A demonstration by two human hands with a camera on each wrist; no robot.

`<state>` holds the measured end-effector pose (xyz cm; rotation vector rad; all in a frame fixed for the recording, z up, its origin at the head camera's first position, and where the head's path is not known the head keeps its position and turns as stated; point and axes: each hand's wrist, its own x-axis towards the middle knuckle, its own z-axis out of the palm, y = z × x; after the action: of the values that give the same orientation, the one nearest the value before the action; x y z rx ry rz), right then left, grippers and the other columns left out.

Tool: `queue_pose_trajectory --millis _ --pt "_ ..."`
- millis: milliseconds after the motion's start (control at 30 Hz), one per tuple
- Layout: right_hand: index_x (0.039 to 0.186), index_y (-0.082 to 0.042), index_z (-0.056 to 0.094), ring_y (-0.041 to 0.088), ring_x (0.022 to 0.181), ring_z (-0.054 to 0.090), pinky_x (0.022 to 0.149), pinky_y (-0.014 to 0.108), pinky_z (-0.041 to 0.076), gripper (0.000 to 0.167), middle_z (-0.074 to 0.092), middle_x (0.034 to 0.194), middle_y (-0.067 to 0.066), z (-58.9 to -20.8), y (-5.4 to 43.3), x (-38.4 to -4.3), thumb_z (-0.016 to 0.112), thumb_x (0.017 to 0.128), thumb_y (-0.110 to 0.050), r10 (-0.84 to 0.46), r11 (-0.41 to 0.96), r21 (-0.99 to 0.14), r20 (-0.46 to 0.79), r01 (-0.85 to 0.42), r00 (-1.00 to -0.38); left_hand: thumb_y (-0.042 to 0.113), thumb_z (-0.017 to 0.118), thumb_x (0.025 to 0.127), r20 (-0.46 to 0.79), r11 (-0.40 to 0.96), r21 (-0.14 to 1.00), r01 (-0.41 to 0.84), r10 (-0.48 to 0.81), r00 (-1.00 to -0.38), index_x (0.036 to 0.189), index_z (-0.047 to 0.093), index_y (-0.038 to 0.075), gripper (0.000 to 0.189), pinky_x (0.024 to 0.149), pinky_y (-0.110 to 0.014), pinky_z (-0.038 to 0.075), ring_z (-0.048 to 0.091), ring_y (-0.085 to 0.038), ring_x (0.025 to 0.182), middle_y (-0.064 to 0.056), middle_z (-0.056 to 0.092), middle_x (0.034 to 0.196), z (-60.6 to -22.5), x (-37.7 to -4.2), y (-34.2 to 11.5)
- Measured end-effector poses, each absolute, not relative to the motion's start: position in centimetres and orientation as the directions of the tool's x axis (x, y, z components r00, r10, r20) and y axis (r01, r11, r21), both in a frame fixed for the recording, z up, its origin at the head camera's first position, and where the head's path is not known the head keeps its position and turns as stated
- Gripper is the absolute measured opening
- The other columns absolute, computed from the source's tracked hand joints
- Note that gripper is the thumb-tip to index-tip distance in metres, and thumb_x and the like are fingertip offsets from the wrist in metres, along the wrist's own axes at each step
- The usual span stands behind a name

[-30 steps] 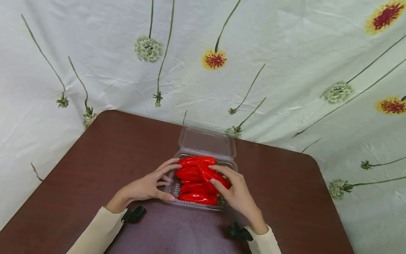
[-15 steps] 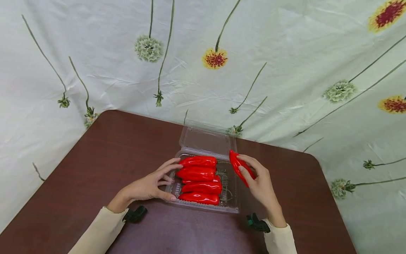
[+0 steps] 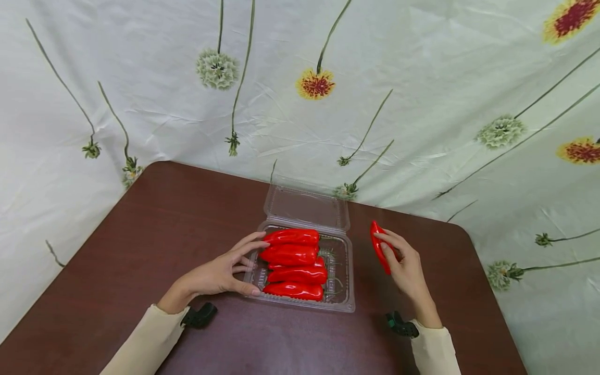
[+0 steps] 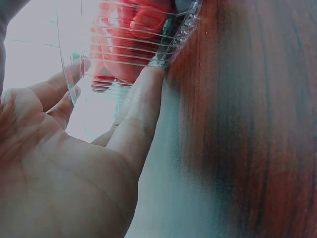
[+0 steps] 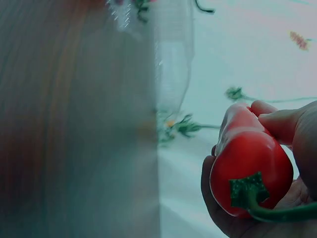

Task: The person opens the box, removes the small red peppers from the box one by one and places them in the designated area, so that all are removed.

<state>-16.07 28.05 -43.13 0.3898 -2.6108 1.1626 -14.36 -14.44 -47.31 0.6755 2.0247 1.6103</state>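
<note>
In the head view a hinged clear plastic container [image 3: 348, 260] lies open on the table, holding several red peppers [image 3: 292, 255] laid crosswise with green stems to the right. My left hand [image 3: 215, 273] holds the container's left end, thumb at the near corner and fingers spread along the side; the left wrist view shows the thumb against the ribbed wall [image 4: 133, 37]. Right of the container, my right hand [image 3: 408, 265] grips a single red pepper [image 3: 378, 247] above the table. Seen from the right wrist, this pepper [image 5: 252, 168] has its green stem end toward the camera.
The container's transparent lid [image 3: 307, 208] is folded back toward the flowered cloth [image 3: 422, 104] behind the table. Dark brown tabletop [image 3: 187, 219] extends around the container on both sides.
My right hand has lifted a red pepper out of the container and carried it to the right, past the container's rim. The left hand has stayed on the container.
</note>
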Motion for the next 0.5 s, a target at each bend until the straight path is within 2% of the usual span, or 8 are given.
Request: queue_pose_trajectory --millis 133,267,367,500 --pt "0.129 -0.007 0.067 0.040 0.119 0.060 0.084 0.016 0.049 0.030 0.054 0.143 0.020 -44.3 29.5 -16.5 0.058 0.101 -0.006 -0.105 0.656 -0.703 0.276 -0.275 -0.955 0.022 0.083 0.082 -0.052 0.190 0.978 0.091 0.633 -0.772 0.156 0.028 0.019 0.092 0.112 -0.060 0.033 0.046 -0.037 0.125 0.001 0.004 0.166 -47.3 -14.3 -14.4" --pt "0.132 -0.008 0.065 0.043 0.117 0.060 0.085 0.039 0.056 0.031 0.051 0.146 0.022 -45.1 30.2 -16.8 0.056 0.102 -0.007 -0.094 0.678 -0.703 0.206 -0.214 -0.974 0.022 0.083 0.083 -0.052 0.189 0.978 0.089 0.633 -0.773 0.156 0.028 0.019 0.092 0.112 -0.061 0.033 0.046 -0.038 0.125 0.001 0.004 0.166 -47.3 -14.3 -14.4" --pt "0.134 -0.005 0.062 0.046 0.118 0.058 0.086 0.054 0.055 0.034 0.048 0.147 0.026 -45.6 30.4 -16.9 0.055 0.101 -0.003 -0.099 0.696 -0.694 0.160 -0.183 -0.982 0.023 0.083 0.082 -0.055 0.192 0.978 0.087 0.633 -0.772 0.156 0.028 0.020 0.092 0.111 -0.060 0.034 0.046 -0.036 0.124 0.001 0.004 0.166 -47.3 -14.4 -14.4" --pt "0.137 -0.003 0.058 0.047 0.118 0.056 0.086 0.052 0.055 0.038 0.044 0.149 0.028 -46.2 30.5 -17.1 0.054 0.100 0.002 -0.092 0.703 -0.697 0.109 -0.142 -0.990 0.023 0.084 0.082 -0.057 0.199 0.976 0.090 0.631 -0.774 0.157 0.028 0.021 0.093 0.111 -0.059 0.035 0.046 -0.034 0.122 0.000 0.005 0.166 -47.3 -14.4 -14.4"
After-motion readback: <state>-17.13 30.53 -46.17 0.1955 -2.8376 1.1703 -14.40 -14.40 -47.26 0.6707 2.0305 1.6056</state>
